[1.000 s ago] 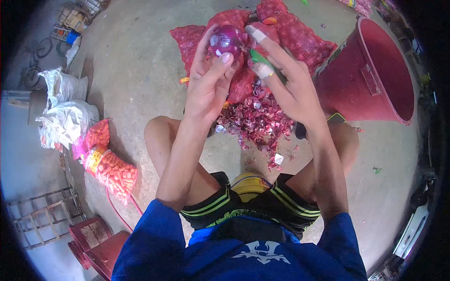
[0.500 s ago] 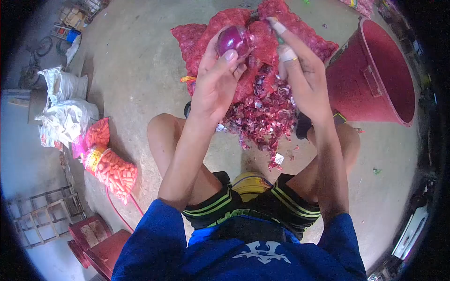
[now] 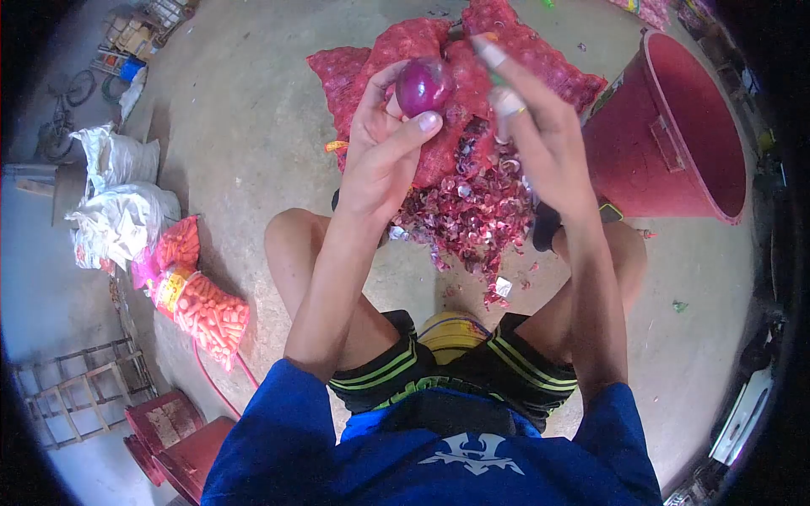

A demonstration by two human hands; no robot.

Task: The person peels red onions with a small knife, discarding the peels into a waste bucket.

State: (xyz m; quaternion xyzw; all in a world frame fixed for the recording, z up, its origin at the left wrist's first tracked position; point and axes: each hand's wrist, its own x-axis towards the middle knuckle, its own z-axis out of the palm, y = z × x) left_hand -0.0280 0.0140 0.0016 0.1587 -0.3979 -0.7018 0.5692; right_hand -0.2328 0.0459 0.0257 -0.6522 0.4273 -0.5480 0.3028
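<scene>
My left hand is closed around a smooth, shiny purple-red onion, with the thumb along its lower side. To its right, apart from the onion, my right hand is blurred by motion. Pale tape wraps the thumb and index finger. A sliver of green shows between these fingers, but what they hold is too blurred to name. Beneath both hands lie red mesh sacks full of onions. A heap of dry onion skins spreads over the floor between my feet.
A large red tub lies tilted at the right, its mouth facing right. White sacks and a bag of carrots stand at the left. Lower left are red containers beside a metal rack. I sit on a yellow seat.
The onion has turned in my left hand and now shows a smooth side, with no loose skin at its right. My right hand has shifted slightly left and up.
</scene>
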